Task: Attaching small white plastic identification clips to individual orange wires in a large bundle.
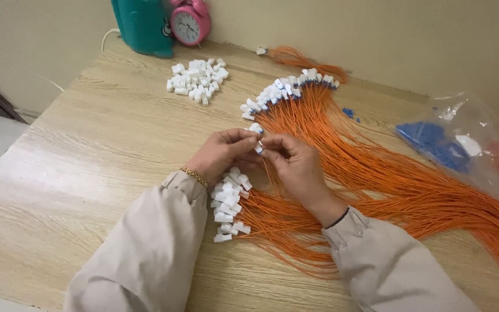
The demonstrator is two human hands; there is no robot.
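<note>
My left hand (222,151) and my right hand (295,164) meet over the middle of the wooden table (88,162). Both pinch a small white connector (257,148) on the end of an orange cable between their fingertips. Another white connector (256,128) sits just above the fingers. A thick bundle of orange cables (399,185) fans out to the right under my right hand. White connector ends (229,202) lie in a row below my left wrist, and another row of capped ends (287,89) curves at the back.
A loose heap of white connector pieces (198,80) lies at the back left. A teal container (141,26) and a pink alarm clock (190,22) stand by the wall. A clear plastic bag (463,141) with blue parts rests at the right.
</note>
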